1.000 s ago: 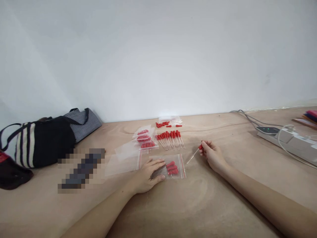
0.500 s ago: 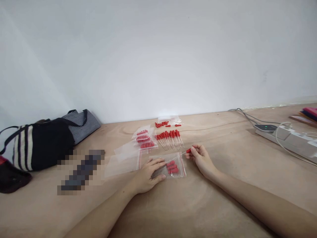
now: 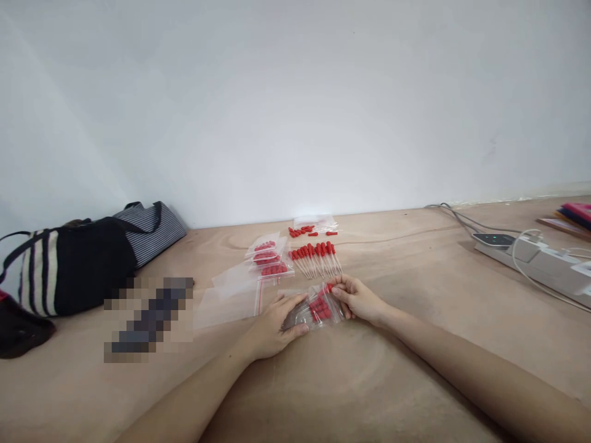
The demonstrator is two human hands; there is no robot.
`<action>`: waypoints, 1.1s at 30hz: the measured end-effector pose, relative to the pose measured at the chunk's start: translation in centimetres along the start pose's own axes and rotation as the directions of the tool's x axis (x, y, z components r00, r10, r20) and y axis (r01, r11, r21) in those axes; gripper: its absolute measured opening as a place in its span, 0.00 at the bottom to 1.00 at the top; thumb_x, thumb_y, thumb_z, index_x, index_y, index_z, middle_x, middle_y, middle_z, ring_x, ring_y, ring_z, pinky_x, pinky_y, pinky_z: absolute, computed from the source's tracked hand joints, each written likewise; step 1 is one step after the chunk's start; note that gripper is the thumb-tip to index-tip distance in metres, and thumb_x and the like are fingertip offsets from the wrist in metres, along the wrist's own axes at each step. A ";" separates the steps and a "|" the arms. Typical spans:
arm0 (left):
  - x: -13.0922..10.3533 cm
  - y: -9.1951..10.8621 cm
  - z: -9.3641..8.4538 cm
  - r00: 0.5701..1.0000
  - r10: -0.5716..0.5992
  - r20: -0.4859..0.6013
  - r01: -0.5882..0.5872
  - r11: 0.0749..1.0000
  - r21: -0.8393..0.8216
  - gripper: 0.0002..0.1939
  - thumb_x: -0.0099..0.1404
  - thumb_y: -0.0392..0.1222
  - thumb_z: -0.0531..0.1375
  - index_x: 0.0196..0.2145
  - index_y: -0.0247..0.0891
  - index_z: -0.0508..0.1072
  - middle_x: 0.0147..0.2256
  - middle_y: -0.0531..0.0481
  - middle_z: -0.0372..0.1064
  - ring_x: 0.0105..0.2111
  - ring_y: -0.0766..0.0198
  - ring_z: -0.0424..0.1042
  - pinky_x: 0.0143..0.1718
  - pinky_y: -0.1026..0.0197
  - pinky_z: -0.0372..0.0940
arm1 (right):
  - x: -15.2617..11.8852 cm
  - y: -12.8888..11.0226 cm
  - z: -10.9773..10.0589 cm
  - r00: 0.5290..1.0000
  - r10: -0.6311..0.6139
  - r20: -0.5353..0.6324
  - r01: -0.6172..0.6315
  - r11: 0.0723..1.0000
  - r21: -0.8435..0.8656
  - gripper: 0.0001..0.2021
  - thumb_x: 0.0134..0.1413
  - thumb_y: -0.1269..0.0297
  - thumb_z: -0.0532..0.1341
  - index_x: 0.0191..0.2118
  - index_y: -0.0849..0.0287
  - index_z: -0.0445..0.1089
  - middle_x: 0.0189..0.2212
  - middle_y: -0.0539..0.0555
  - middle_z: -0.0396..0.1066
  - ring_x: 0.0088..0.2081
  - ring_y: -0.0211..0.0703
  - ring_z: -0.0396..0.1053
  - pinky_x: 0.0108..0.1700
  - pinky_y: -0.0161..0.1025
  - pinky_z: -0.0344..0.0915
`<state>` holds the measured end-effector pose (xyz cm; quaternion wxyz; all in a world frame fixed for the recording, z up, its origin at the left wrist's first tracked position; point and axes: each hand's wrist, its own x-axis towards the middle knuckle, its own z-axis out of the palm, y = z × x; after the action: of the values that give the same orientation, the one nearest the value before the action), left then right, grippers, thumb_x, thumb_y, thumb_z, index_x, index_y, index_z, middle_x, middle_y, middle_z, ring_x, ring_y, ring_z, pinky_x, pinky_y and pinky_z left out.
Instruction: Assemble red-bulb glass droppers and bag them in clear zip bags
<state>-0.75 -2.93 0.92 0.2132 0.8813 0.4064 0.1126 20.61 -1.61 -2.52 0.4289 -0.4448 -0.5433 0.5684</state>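
Note:
A clear zip bag (image 3: 302, 318) lies in front of me with several red-bulbed droppers (image 3: 322, 309) inside. My left hand (image 3: 276, 326) rests on the bag's left part, fingers stretched out and thumb apart. At the bag's right end, my right hand (image 3: 355, 298) pinches another dropper (image 3: 329, 287) by its red bulb; its glass stem appears to be inside the bag mouth. My right fingers cover part of that mouth. Just beyond, a row of red-bulbed glass droppers (image 3: 316, 258) lies side by side on the wooden table (image 3: 392, 394).
Filled zip bags (image 3: 272, 269) overlap left of the row, with flat bags (image 3: 226, 304) nearer me. Loose red bulbs (image 3: 301, 231) and a clear bag of stems (image 3: 316, 221) lie by the wall. A black bag (image 3: 92, 264) stands left; a power strip (image 3: 540, 264) with cables lies right.
My right hand has moved left, carrying the dropper into the bag's mouth. The bag's right end is now crumpled under it. My left hand has stayed in place.

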 end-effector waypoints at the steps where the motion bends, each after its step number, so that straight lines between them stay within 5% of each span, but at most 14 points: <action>1: 0.0 0.0 0.0 1.000 -0.002 0.001 0.002 1.000 0.002 0.27 0.59 0.47 0.53 0.55 0.40 0.53 0.54 0.46 0.55 0.55 0.54 0.52 0.56 0.48 0.44 | 0.2 0.0 0.0 1.000 0.009 0.022 -0.009 1.000 -0.011 0.15 0.42 0.54 0.58 0.33 0.58 0.57 0.12 0.38 0.58 0.08 0.27 0.53 0.11 0.26 0.46; 13: -0.1 0.2 -0.2 1.000 0.019 0.016 -0.019 1.000 -0.016 0.27 0.60 0.47 0.53 0.56 0.40 0.52 0.54 0.46 0.55 0.54 0.57 0.53 0.57 0.50 0.43 | -0.2 -0.4 -0.6 0.995 0.052 0.082 -0.034 0.978 -0.208 0.10 0.43 0.59 0.59 0.30 0.60 0.63 0.13 0.43 0.61 0.11 0.28 0.55 0.12 0.27 0.49; 17: 0.0 -0.2 0.1 0.999 0.034 0.028 -0.034 0.999 -0.007 0.27 0.60 0.47 0.53 0.56 0.40 0.52 0.56 0.47 0.53 0.56 0.57 0.50 0.57 0.49 0.41 | -0.1 0.0 -0.3 0.993 -0.109 0.048 0.119 0.924 -0.364 0.08 0.45 0.62 0.57 0.26 0.61 0.69 0.20 0.49 0.68 0.20 0.32 0.63 0.22 0.30 0.59; 21: 0.1 -0.5 0.3 0.998 0.062 0.028 -0.062 0.998 -0.004 0.27 0.61 0.47 0.52 0.56 0.41 0.52 0.56 0.48 0.51 0.56 0.59 0.51 0.58 0.49 0.39 | 0.0 0.3 0.0 0.977 -0.192 -0.090 0.125 0.866 -0.483 0.09 0.43 0.63 0.58 0.19 0.62 0.68 0.17 0.50 0.67 0.22 0.35 0.63 0.25 0.32 0.59; 24: 0.2 -0.5 0.3 0.998 0.059 0.022 -0.059 0.998 0.008 0.26 0.61 0.47 0.52 0.55 0.41 0.53 0.56 0.48 0.53 0.56 0.58 0.51 0.58 0.49 0.41 | 0.1 0.3 -0.3 0.927 -0.292 -0.234 0.105 0.802 -0.588 0.06 0.37 0.64 0.61 0.24 0.62 0.68 0.22 0.51 0.68 0.23 0.35 0.62 0.24 0.32 0.58; 28: 0.1 -0.6 0.3 0.998 0.060 0.020 -0.061 0.998 0.020 0.26 0.60 0.48 0.52 0.55 0.40 0.54 0.56 0.47 0.52 0.56 0.57 0.49 0.57 0.49 0.42 | 0.4 0.4 -1.2 0.932 -0.361 -0.036 0.253 0.719 -0.648 0.10 0.40 0.66 0.60 0.34 0.59 0.70 0.34 0.52 0.69 0.27 0.35 0.64 0.29 0.32 0.59; 30: 0.1 -0.5 0.3 0.998 0.057 0.023 -0.058 0.998 0.032 0.26 0.61 0.48 0.52 0.55 0.40 0.54 0.56 0.47 0.52 0.57 0.57 0.48 0.58 0.47 0.39 | 0.5 0.4 -1.4 0.948 -0.315 0.038 0.267 0.729 -0.630 0.06 0.43 0.66 0.58 0.30 0.58 0.71 0.29 0.51 0.70 0.27 0.35 0.64 0.29 0.32 0.59; 33: 0.1 -0.3 0.0 0.998 0.041 0.046 -0.044 0.998 0.052 0.26 0.61 0.48 0.52 0.55 0.39 0.54 0.56 0.47 0.51 0.57 0.57 0.47 0.58 0.46 0.37 | 0.2 0.4 -1.7 0.946 -0.322 -0.041 0.212 0.707 -0.675 0.04 0.42 0.68 0.58 0.25 0.59 0.70 0.22 0.49 0.69 0.23 0.34 0.61 0.27 0.31 0.57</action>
<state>-0.86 -2.72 0.76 0.1964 0.8974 0.3856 0.0866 22.20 -0.99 -2.98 0.3619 -0.5269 -0.7326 0.2340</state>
